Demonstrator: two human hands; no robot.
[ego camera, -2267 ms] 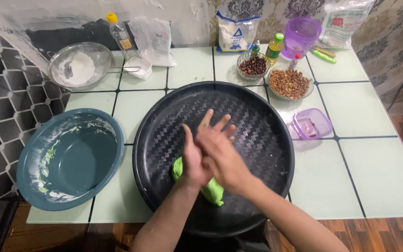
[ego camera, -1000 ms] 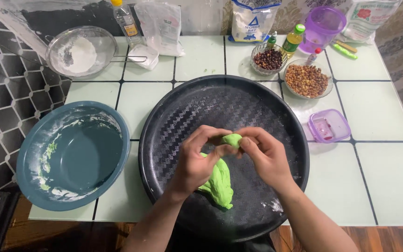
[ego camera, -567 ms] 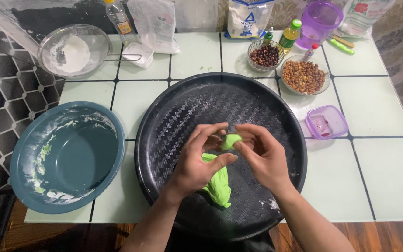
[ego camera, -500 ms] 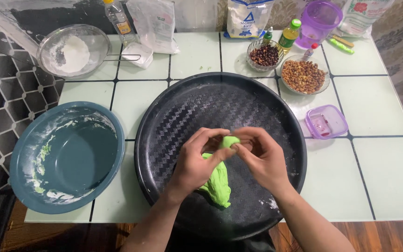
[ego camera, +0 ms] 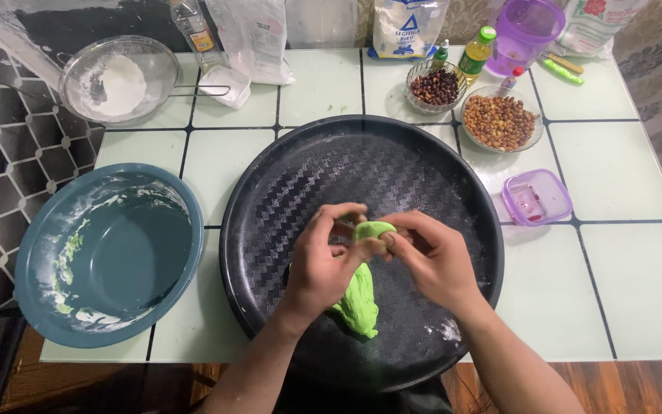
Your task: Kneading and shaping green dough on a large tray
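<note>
A small piece of green dough now sits pinched between the fingertips of both hands above the middle of the big black round tray, where a couple of seconds ago the two hands were pressed flat together over the whole lump, rolling it. That lump has since become a long green roll, which lies on the tray just near of the hands, running from under the left palm toward the near rim; the small piece looks torn or about to be torn from its far end, though I cannot see whether the two are already apart. The left hand curls around the piece from the left with thumb and fingers closed on it, and the right hand meets it from the right, its fingertips grasping the same bit. Over the last second the hands have barely shifted, only working the piece between them. A dusting of white flour marks the tray near its right near edge. To the left of the tray stands a teal bowl smeared with flour and green traces. Far left is a glass bowl of flour; far right are a bowl of dark beans, a bowl of peanuts and a small purple lidded box.
</note>
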